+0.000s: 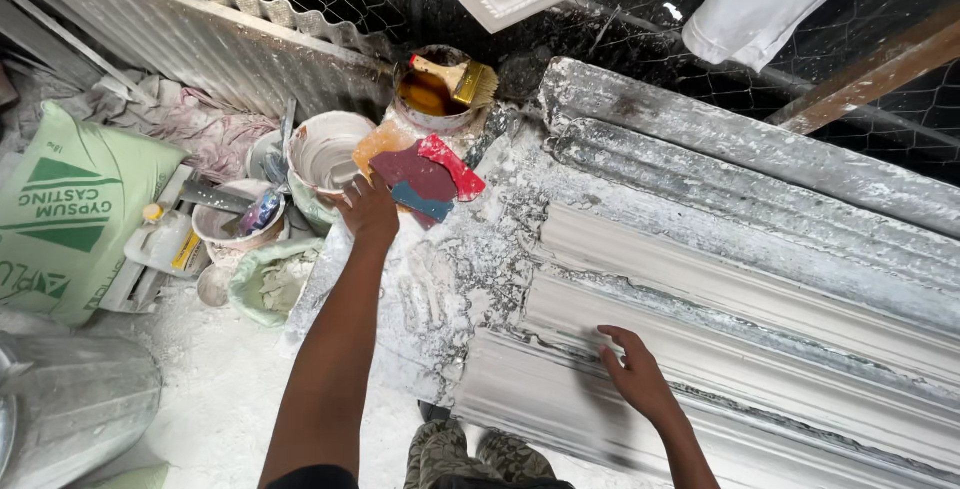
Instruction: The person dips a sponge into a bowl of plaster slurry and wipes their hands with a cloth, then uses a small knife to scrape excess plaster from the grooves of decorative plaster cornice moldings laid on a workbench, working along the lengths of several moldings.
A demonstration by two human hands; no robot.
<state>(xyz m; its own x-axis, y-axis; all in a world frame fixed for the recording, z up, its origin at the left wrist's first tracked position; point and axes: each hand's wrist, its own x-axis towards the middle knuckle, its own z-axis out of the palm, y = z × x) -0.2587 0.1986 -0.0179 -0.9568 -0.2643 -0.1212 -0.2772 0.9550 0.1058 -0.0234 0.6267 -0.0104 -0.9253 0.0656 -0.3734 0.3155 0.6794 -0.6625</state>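
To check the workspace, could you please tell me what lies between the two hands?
In the head view, only bare, plaster-crusted bench surface lies between left hand and right hand.

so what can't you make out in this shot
Head view only:
- Left hand: fingertips hidden by the hand's own back, so whether it grips the red scrapers is unclear.
- Tin: contents partly covered by the brush.
- Mould: far end cut off by the right edge.
- Right hand: palm hidden.

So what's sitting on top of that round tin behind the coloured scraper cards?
A paintbrush with a pale handle and yellowish bristles lies across the rim of the tin. Inside, amber liquid shows; the brush covers part of the opening, and the tin's bottom cannot be seen.
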